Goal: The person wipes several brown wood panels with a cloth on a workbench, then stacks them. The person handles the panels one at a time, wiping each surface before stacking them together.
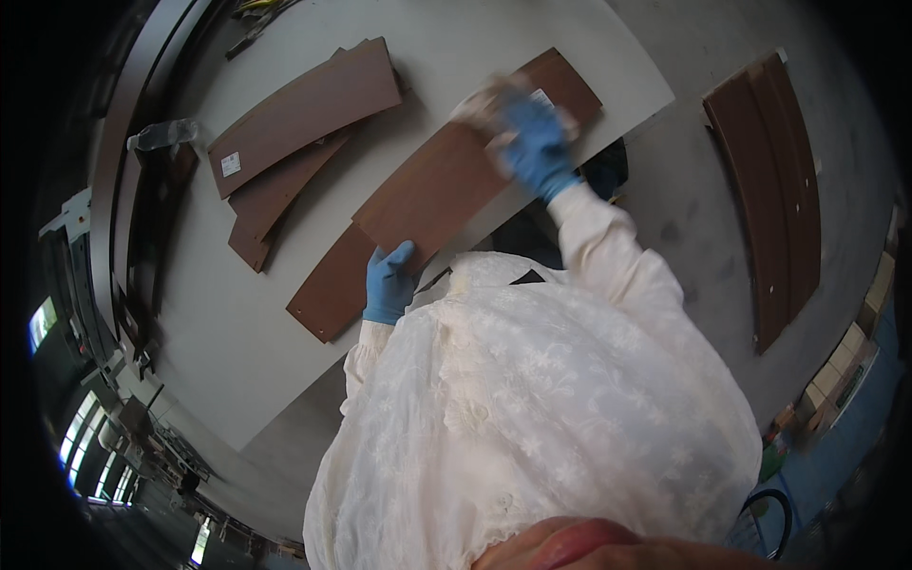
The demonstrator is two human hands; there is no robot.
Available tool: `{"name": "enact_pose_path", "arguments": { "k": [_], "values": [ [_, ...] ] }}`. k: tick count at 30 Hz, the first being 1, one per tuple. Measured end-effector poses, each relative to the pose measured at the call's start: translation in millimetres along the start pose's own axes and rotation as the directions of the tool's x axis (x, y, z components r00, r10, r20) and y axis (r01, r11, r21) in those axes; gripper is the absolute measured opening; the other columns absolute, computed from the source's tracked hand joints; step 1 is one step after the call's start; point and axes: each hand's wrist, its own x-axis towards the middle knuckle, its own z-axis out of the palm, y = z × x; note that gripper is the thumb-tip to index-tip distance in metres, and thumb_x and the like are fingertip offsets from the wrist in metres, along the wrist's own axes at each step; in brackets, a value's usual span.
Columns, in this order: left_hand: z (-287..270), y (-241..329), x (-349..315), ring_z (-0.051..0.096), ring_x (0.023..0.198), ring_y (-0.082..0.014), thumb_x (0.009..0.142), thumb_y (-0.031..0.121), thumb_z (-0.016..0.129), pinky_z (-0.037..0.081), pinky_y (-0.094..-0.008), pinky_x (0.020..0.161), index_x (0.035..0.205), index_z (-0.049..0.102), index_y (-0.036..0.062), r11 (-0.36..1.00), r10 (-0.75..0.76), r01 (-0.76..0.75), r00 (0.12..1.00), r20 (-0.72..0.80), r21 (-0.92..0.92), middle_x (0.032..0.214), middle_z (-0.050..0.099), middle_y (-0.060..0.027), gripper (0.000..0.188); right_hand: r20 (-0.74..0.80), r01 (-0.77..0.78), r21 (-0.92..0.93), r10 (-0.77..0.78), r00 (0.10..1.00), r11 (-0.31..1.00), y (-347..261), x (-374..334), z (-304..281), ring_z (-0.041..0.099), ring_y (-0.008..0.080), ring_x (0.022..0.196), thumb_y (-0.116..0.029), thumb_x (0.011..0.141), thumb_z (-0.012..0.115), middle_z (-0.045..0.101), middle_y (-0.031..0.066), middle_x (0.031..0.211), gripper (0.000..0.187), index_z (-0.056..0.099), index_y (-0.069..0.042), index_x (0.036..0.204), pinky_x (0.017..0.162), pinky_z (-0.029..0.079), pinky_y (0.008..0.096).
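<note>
Gripping a pale cloth [483,104], the blurred right hand [538,144] crosses a brown board [432,190] on the table [247,366]; left hand [389,283] touches its near edge, hold unclear. Probably stiff, smooth; grasp by edges.

Gloved right hand [540,142] is reaching way out and looking super blurry; gloved left hand [388,288] is sitting closer in.

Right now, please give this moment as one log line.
left hand: at edge of brown boards; right hand: blurred, with pale cloth-like bundle; nearby: other boards, clear bottle
</note>
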Motion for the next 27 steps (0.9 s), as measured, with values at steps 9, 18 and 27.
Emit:
{"name": "enact_pose_path", "arguments": {
  "k": [9,18,27],
  "values": [
    [-16,26,-37,0.067,0.114,-0.0247,0.087,0.010,0.070,0.053,-0.0405,0.103,0.133,0.061,0.0005,0.963,0.197,-0.197,0.980,0.018,0.185,0.127,0.068,-0.0103,0.048,-0.413,-0.494,0.563,0.743,0.526,0.663,113,9,-91,0.069,0.0306,0.099,-0.046,0.100,0.062,0.072,0.0160,0.115,0.052,0.065,-0.002,0.128,0.091,0.055,0.0381],
    [14,30,-13,0.065,0.120,-0.0238,0.088,0.007,0.073,0.052,-0.0386,0.104,0.137,0.057,0.0009,0.966,0.175,-0.211,0.958,0.229,0.146,0.132,0.066,-0.0085,0.052,0.319,-0.026,0.926,0.742,0.589,-0.377,0,22,-128,0.061,0.0188,0.112,-0.034,0.087,0.084,0.061,0.0000,0.117,0.046,0.062,-0.021,0.125,0.099,0.052,0.0401],
    [111,45,40,0.051,0.137,-0.0323,0.097,0.046,0.070,0.045,-0.0520,0.114,0.158,0.031,0.0017,0.933,0.200,-0.317,0.850,0.488,0.170,0.152,0.048,-0.0164,0.085,-0.723,0.062,-0.302,-0.270,0.636,0.951,-44,67,-215,0.068,0.0207,0.105,-0.026,0.087,0.081,0.070,0.0068,0.114,0.036,0.070,-0.009,0.117,0.087,0.056,0.0361]
  ]
}}
